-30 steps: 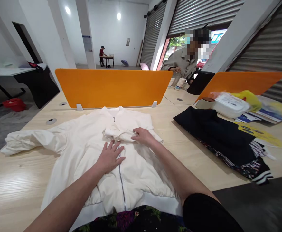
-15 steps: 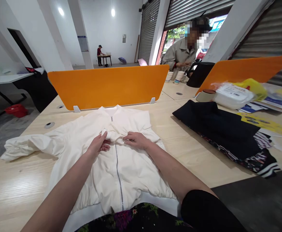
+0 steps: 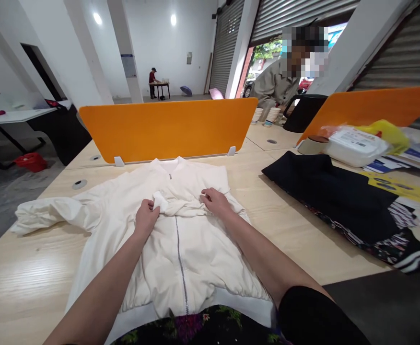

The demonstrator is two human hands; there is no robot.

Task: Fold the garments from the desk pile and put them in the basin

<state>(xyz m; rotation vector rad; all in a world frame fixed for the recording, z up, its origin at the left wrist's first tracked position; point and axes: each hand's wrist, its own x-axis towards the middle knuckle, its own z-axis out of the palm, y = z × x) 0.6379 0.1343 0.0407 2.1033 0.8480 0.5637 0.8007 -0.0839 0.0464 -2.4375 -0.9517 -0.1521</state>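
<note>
While left fingers (image 3: pixel 147 205) pinch cuff (image 3: pixel 160 201); right fingers (image 3: pixel 207 193) curled, hold unclear; hem (image 3: pixel 244 303) partly hidden

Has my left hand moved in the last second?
Yes. Against the orange divider, your left hand has shifted left and nearer to it, off the zipper of the white jacket.

Pale wood-grain worktop (image 3: pixel 23 273): cream zip-front fabric jacket (image 3: pixel 163 244) spread flat, hem (image 3: pixel 244 302) towards near edge, one rumpled sleeve (image 3: pixel 59 215) out to left edge. Long orange divider panel (image 3: pixel 169 130) standing beyond collar. Dark folded garment (image 3: pixel 334 199) right of jacket, black-and-white striped end at near edge. White stacked paper cups (image 3: pixel 272 116), black handled pitcher (image 3: pixel 305 114) towards far side.
</note>
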